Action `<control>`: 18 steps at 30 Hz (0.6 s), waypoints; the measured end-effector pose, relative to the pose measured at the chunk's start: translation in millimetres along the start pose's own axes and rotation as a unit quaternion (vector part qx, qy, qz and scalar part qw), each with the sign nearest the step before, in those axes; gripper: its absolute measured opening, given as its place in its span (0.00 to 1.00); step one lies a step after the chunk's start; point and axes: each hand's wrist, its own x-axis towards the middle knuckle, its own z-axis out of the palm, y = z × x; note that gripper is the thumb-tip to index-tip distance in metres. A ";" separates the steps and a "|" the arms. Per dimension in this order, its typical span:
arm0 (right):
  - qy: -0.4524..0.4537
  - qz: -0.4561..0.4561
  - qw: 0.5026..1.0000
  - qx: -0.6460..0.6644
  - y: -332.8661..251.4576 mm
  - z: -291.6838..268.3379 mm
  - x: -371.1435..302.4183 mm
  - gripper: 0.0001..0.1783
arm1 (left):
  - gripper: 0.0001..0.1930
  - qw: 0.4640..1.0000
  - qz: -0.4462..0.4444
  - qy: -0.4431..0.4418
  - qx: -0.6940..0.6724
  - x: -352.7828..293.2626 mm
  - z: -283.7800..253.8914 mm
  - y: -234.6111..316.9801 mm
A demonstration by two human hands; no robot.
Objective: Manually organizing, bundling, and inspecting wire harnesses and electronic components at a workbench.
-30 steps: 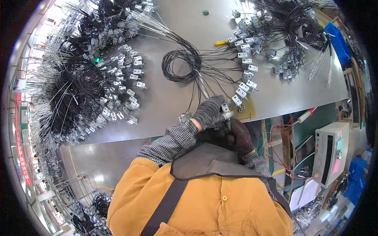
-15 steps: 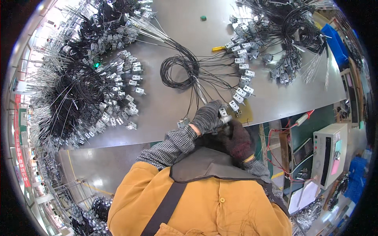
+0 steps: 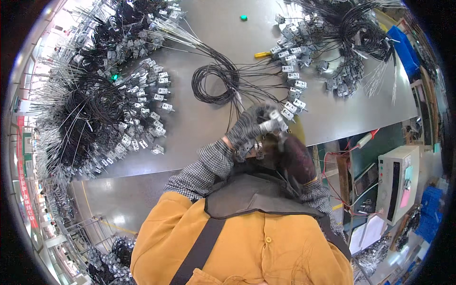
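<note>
My left hand [image 3: 251, 126], in a grey striped glove, is closed round a small silver metal fitting [image 3: 276, 115] above the near edge of the table. Close by on its right is my right hand [image 3: 298, 159] in a dark maroon glove, its fingers smeared by motion; whether it grips anything does not show. Other silver fittings [image 3: 259, 150] hang just below the left hand. Beyond the hands lies a coil of thin black cables [image 3: 216, 85]. Its cables fan out rightward to a curved row of silver fittings [image 3: 293, 76].
Large heaps of black cables with silver fittings cover the left side of the metal table [image 3: 190, 137]. Another cable heap [image 3: 349, 28] lies far right. A yellow-handled piece [image 3: 262, 55] and a small green object [image 3: 243, 18] rest on the top. A white box-shaped device [image 3: 396, 185] stands at right.
My left hand has moved slightly up and away from me with a fitting. The right hand has shifted a little to the right and is blurred. More fittings show below the left hand.
</note>
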 end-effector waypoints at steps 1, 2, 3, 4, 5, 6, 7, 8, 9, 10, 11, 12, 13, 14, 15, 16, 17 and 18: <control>-0.002 0.002 1.000 -0.001 -6.9 -5.6 8.6 0.23 | 0.38 1.000 0.019 0.010 0.003 3.6 -4.3 -5.6; 0.005 -0.179 0.927 -0.329 -15.0 -17.9 16.6 0.23 | 0.39 0.999 0.038 0.021 0.007 6.8 -10.3 -13.2; 0.012 -0.335 0.721 -0.607 -19.2 -25.6 23.1 0.23 | 0.41 0.997 0.066 0.031 0.016 4.3 -11.0 -18.7; 0.045 -0.185 0.949 -0.253 -26.7 -2.2 19.9 0.23 | 0.41 0.997 0.066 0.030 0.015 -0.5 -13.9 -29.0; 0.045 -0.185 0.949 -0.253 -23.1 -5.1 23.1 0.23 | 0.42 0.982 0.075 0.072 0.159 -7.5 -17.2 -41.4; 0.051 -0.196 0.946 -0.255 -16.5 -13.9 28.1 0.23 | 0.43 0.944 0.083 0.111 0.300 -13.8 -16.4 -50.2; 0.059 -0.206 0.943 -0.254 -10.4 -23.6 31.6 0.24 | 0.43 0.893 0.049 0.104 0.436 -26.1 3.0 -20.9; 0.058 -0.205 0.944 -0.254 -7.0 -27.0 32.1 0.24 | 0.41 0.821 0.036 0.062 0.566 -36.3 15.3 -13.9; 0.051 -0.190 0.949 -0.246 -3.2 -29.3 31.6 0.24 | 0.40 0.730 0.019 0.020 0.683 -46.8 24.0 -12.9; 0.044 -0.176 0.954 -0.238 -0.5 -31.0 31.1 0.24 | 0.32 0.694 0.021 0.001 0.719 -54.9 31.5 -14.2; 0.043 -0.174 0.955 -0.237 1.5 -31.9 32.6 0.24 | 0.32 0.695 0.018 0.002 0.719 -56.9 29.8 -17.7; 0.049 -0.181 0.956 -0.228 1.4 -29.1 35.3 0.24 | 0.29 0.674 0.007 0.001 0.739 -59.0 26.5 -24.2; 0.054 -0.187 0.956 -0.218 0.8 -27.3 38.5 0.24 | 0.25 0.652 -0.004 0.000 0.759 -61.0 23.0 -30.9; 0.053 -0.186 0.957 -0.218 0.1 -30.7 43.0 0.24 | 0.25 0.652 -0.005 0.001 0.758 -61.7 18.9 -37.9; 0.051 -0.206 0.943 -0.256 -1.4 -39.3 50.8 0.23 | 0.23 0.668 0.045 0.040 0.742 -59.3 13.2 -44.9; 0.050 -0.229 0.927 -0.294 -3.6 -47.6 59.5 0.23 | 0.20 0.681 0.098 0.078 0.722 -55.3 10.5 -43.6; 0.049 -0.229 0.927 -0.294 -6.3 -55.5 69.5 0.23 | 0.20 0.680 0.098 0.079 0.722 -51.8 7.3 -41.3; 0.075 -0.243 0.906 -0.337 -9.2 -66.1 77.8 0.22 | 0.21 0.710 0.046 0.093 0.696 -46.1 7.8 -33.3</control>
